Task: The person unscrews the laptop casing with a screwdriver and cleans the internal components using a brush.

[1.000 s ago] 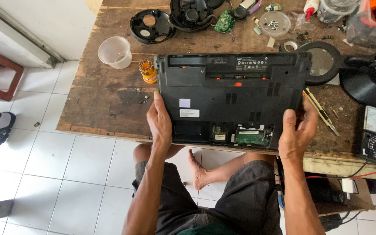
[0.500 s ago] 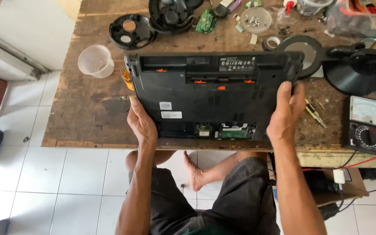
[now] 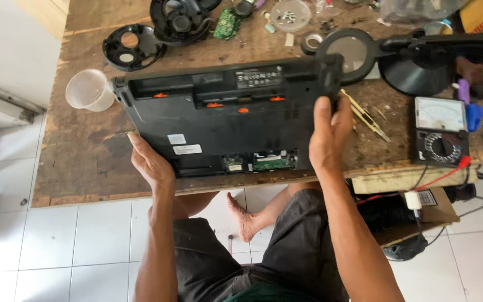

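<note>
Laptop: a black laptop point(image 3: 225, 117) lies bottom-up on the worn wooden workbench point(image 3: 85, 162), its near edge close to the bench's front edge; a cover looks to be off near that edge, with small green boards bare there.
Left hand: the left hand point(image 3: 151, 162) cups the near-left side of the case, fingers together and seemingly tucked under the edge, palm against the casing; how firm the hold is, I cannot tell.
Right hand: the right hand point(image 3: 328, 131) clasps the right side, thumb on the underside panel, fingers curled round the far corner and mostly hidden.
Where it sits to the fingers: the case lies between the two hands, each touching an opposite side.
Risk, slipping: to my eye the hold is on the edges only, so a smooth shell could slide and drop onto the bench or off its front edge.
Risk, bare boards: a thumb straying toward the open bay could press on the exposed parts.
Risk, neighbours: the clear plastic cup point(image 3: 88, 89) stands just beside the left far corner, the magnifier lamp point(image 3: 353, 53) touches or nearly touches the right far corner, and the thin yellow-handled tools point(image 3: 364, 114) lie just right of the right hand; swinging the case could knock any of them.
Further out: a multimeter point(image 3: 440, 131) rests well to the right.
</note>
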